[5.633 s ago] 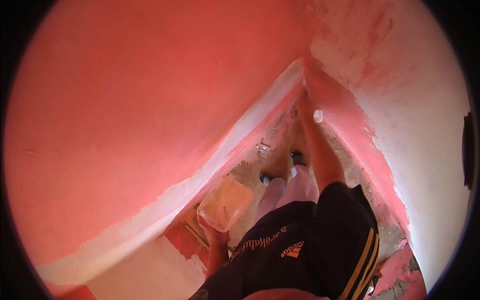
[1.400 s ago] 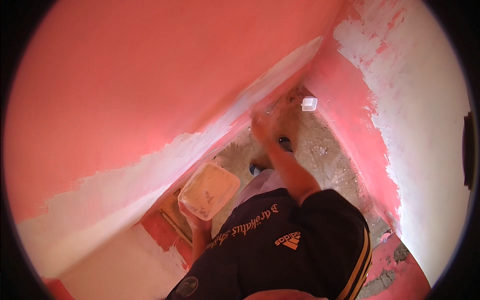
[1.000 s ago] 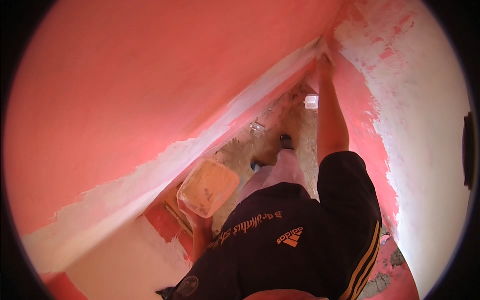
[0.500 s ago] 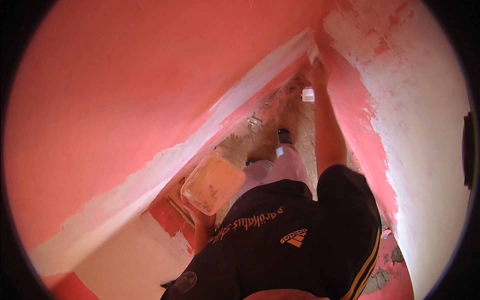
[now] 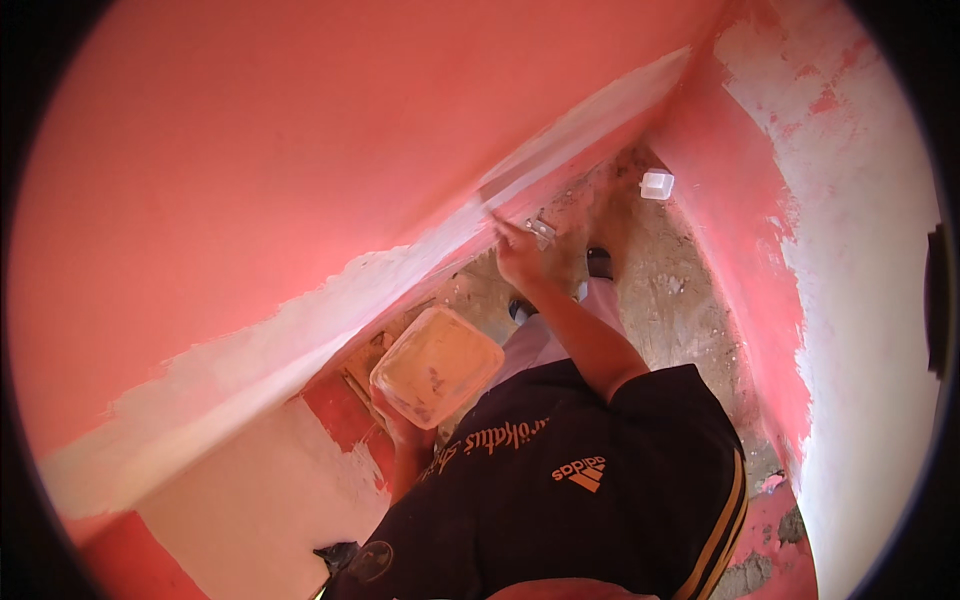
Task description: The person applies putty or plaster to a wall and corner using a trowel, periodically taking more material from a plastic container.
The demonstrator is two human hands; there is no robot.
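My left hand [image 5: 405, 425] grips a square, see-through plastic tub [image 5: 438, 368] from beneath and its near side, with smears of material showing in it. My right hand [image 5: 516, 252] is closed around a thin flat tool [image 5: 488, 203] that looks like a putty knife, blurred by motion. Its end touches the pale coated band [image 5: 370, 285] along the lower part of the red-pink wall [image 5: 250, 150]. The blade itself is hard to make out.
A small white container [image 5: 657, 184] stands on the dirty floor [image 5: 670, 290] near the far corner. Light-coloured scraps [image 5: 541, 230] lie by the wall base, close to my feet [image 5: 599, 264]. On the right rises a partly whitened wall [image 5: 850, 300].
My right hand has come away from the far corner, moving left and nearer along the wall with the tool. The tub stays in my left hand, shifted slightly right in view.
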